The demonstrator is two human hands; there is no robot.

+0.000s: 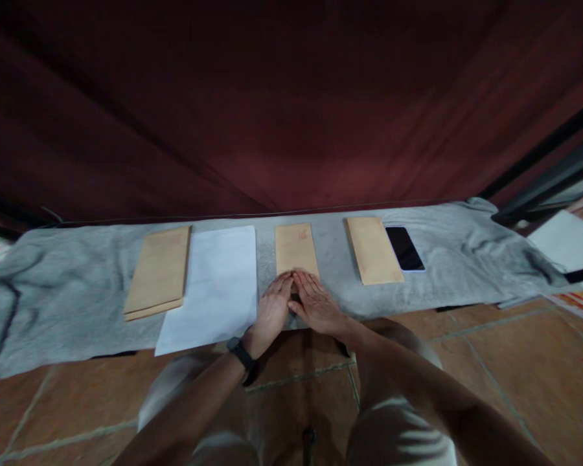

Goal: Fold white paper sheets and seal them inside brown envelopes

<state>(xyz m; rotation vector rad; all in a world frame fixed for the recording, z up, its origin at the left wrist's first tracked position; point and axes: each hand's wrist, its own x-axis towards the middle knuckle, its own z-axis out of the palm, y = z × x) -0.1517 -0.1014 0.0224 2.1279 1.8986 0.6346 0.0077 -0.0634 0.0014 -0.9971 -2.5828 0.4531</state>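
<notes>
A brown paper envelope (295, 246) with small red print lies flat on the grey cloth in front of me. My left hand (274, 303) and my right hand (315, 304) press on its near end, fingertips meeting and fingers stretched out flat. A dark watch sits on my left wrist. To the left, a stack of brown envelopes (160, 268) overlaps the edge of a stack of white paper (218, 278). On the right lie more brown envelopes (374, 250), neatly piled. What lies under my palms is hidden.
A smartphone (405, 248) lies beside the right-hand envelopes. The grey cloth (461, 252) covers a long narrow surface, wrinkled at both ends. Behind it hangs a dark red curtain (291, 129). Tiled floor (510, 362) shows below, and a white sheet (571, 239) is at far right.
</notes>
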